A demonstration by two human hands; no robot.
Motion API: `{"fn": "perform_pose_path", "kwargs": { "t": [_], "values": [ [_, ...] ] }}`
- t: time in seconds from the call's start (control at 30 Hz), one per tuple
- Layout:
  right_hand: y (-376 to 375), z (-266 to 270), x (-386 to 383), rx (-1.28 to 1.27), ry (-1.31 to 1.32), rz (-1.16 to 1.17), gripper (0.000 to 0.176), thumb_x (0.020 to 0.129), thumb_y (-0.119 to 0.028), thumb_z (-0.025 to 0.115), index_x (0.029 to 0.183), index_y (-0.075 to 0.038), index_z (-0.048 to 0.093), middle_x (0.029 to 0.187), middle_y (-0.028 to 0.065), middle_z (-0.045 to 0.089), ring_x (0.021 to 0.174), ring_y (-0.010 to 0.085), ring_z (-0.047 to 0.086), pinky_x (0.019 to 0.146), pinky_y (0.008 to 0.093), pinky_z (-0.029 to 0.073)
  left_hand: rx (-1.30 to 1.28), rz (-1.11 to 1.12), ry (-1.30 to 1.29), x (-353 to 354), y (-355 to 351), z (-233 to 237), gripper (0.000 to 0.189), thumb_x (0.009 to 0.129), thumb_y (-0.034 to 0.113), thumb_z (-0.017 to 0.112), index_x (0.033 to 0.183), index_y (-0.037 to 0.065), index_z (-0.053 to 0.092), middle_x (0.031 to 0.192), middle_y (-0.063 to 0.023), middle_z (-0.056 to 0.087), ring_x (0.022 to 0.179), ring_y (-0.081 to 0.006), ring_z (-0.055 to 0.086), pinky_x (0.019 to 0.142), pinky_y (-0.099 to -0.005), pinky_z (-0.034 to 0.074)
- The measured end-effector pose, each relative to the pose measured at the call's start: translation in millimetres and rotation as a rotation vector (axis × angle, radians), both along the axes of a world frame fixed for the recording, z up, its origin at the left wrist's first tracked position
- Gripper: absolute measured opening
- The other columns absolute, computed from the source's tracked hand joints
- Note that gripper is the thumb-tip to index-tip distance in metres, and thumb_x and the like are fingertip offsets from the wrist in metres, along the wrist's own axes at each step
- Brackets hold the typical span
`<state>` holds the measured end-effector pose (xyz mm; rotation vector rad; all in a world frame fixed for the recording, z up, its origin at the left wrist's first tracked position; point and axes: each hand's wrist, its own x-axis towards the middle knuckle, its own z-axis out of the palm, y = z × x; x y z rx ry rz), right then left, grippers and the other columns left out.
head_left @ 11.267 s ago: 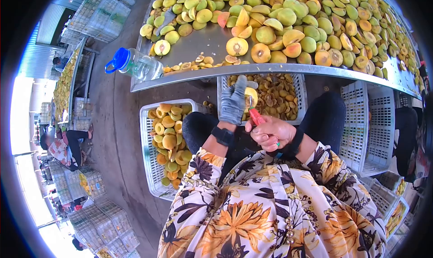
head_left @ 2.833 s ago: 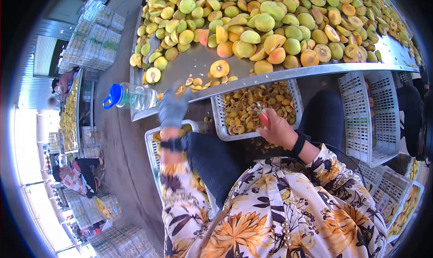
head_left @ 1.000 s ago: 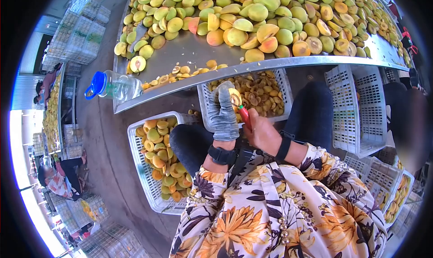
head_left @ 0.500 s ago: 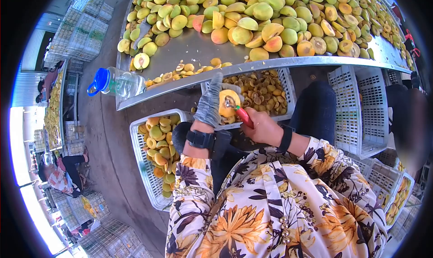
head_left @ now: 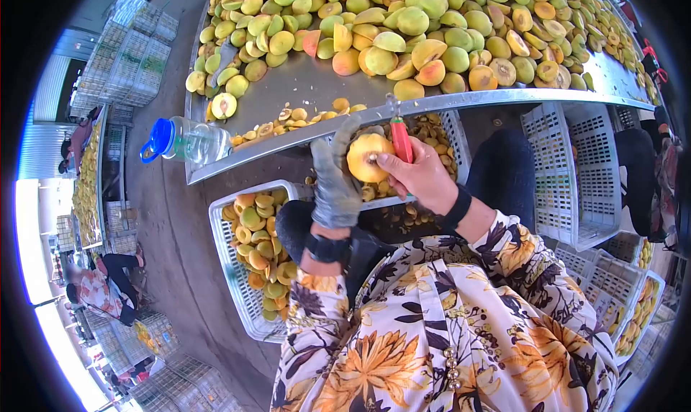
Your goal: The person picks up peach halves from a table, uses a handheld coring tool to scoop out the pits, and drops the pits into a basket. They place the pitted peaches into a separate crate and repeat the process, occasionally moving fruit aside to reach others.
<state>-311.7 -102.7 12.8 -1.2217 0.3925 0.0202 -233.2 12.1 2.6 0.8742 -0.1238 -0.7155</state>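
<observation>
The left hand (head_left: 337, 185), in a grey knit glove, was closed around the left side of a round, yellow-orange fruit half (head_left: 366, 158), its cut face turned up. The bare right hand (head_left: 426, 176) clasped a small tool with a red handle (head_left: 402, 140), the metal end pointing away from the wearer, and its thumb pressed on the middle of the cut face. The fruit half was between the two hands, over the near part of a white plastic crate (head_left: 461, 149) of small yellow-brown pieces.

A second white plastic crate (head_left: 246, 305), left of the wearer's knee, held hollowed fruit halves (head_left: 258, 228). Beyond the hands, a shiny metal table (head_left: 302, 81) bore a broad heap of green and yellow cut fruit (head_left: 417, 23). A clear bottle with a blue lid (head_left: 198, 141) lay tilted at the table's left corner.
</observation>
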Motion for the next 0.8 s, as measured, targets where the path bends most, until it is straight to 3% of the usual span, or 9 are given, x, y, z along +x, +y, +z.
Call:
{"fn": "perform_pose_path", "kwargs": {
  "t": [0.1,0.13,0.2,0.23,0.27,0.37,0.67,0.73,0.8],
  "values": [
    [25.3,-8.8,8.5,0.244,-0.002,-0.228,0.02,0.084,-0.016,0.059,0.092,-0.001,0.049,0.055,0.0021,0.05,0.038,0.007,0.044,0.035,0.0217,0.034,0.045,0.106,0.067,-15.8,2.9,-6.9,0.045,0.088,0.047,0.043,0.11,0.008,0.048,0.097,-0.0094,0.057,0.081,-0.0192,0.059,0.074,-0.0364,0.051],
    [28.7,-9.4,7.1,0.246,0.001,-0.22,0.02,0.084,-0.016,0.059,0.092,-0.001,0.049,0.055,0.0021,0.05,0.038,0.007,0.044,0.035,0.0217,0.034,0.048,0.113,0.069,-12.7,2.4,-12.7,0.045,0.088,0.047,0.043,0.11,0.008,0.048,0.097,-0.0094,0.057,0.081,-0.0192,0.059,0.074,-0.0364,0.051],
    [33.4,-1.8,6.2,-0.17,0.146,-0.078,0.023,0.081,-0.017,0.06,0.091,0.0,0.049,0.056,0.0061,0.051,0.04,0.0121,0.047,0.037,0.0273,0.038,0.019,0.417,0.22,-1.3,-5.2,-7.0,0.054,0.087,0.054,0.037,0.106,0.005,0.051,0.092,-0.0083,0.057,0.078,-0.0195,0.057,0.073,-0.0325,0.049],
    [39.0,-25.4,3.3,-0.732,-0.262,-0.222,0.025,0.078,-0.016,0.062,0.09,0.002,0.048,0.057,0.0146,0.054,0.045,0.0255,0.054,0.044,0.0351,0.042,0.051,0.491,0.274,-1.8,-5.0,-1.5,0.051,0.088,0.051,0.037,0.096,0.004,0.056,0.088,-0.0085,0.059,0.074,-0.0211,0.058,0.071,-0.0321,0.049],
    [37.0,-25.5,-1.3,-0.73,-0.266,-0.223,0.025,0.078,-0.016,0.062,0.09,0.002,0.048,0.057,0.0146,0.054,0.045,0.0255,0.054,0.044,0.0351,0.042,0.051,0.492,0.27,3.1,-0.8,-7.5,0.051,0.088,0.051,0.037,0.096,0.004,0.056,0.088,-0.0085,0.059,0.074,-0.0211,0.058,0.071,-0.0321,0.049],
    [31.2,-19.3,-15.7,-0.804,-0.085,0.019,0.023,0.076,-0.015,0.062,0.084,0.0,0.047,0.06,0.0231,0.052,0.056,0.0388,0.054,0.049,0.0383,0.041,0.06,0.357,0.122,12.5,13.1,-24.4,0.054,0.087,0.051,0.039,0.087,0.001,0.059,0.08,-0.0107,0.061,0.074,-0.0225,0.058,0.071,-0.0322,0.049],
    [28.5,-26.4,-30.0,-0.801,-0.086,0.036,0.017,0.074,-0.006,0.055,0.082,0.003,0.043,0.058,0.0237,0.05,0.059,0.0418,0.054,0.05,0.0412,0.04,0.201,0.412,-0.037,-7.0,-13.5,-26.2,0.05,0.085,0.05,0.046,0.087,0.002,0.059,0.078,-0.009,0.061,0.07,-0.0181,0.059,0.063,-0.0285,0.05],
    [31.6,-25.1,-32.4,-0.761,-0.058,0.043,0.016,0.074,-0.005,0.054,0.082,0.003,0.043,0.058,0.0238,0.049,0.059,0.0421,0.053,0.05,0.0413,0.04,0.32,0.427,-0.268,-8.7,-18.4,-30.8,0.049,0.085,0.049,0.046,0.087,0.002,0.059,0.075,-0.008,0.061,0.066,-0.017,0.059,0.062,-0.0279,0.051],
    [30.9,-26.3,-34.6,-0.721,-0.031,0.049,0.016,0.074,-0.004,0.053,0.083,0.003,0.043,0.059,0.0239,0.049,0.06,0.0424,0.053,0.05,0.0414,0.04,0.323,0.375,-0.291,-0.6,-14.2,-33.8,0.053,0.085,0.052,0.046,0.086,0.001,0.059,0.072,-0.0088,0.061,0.061,-0.017,0.059,0.059,-0.0273,0.051]
  ]
}}
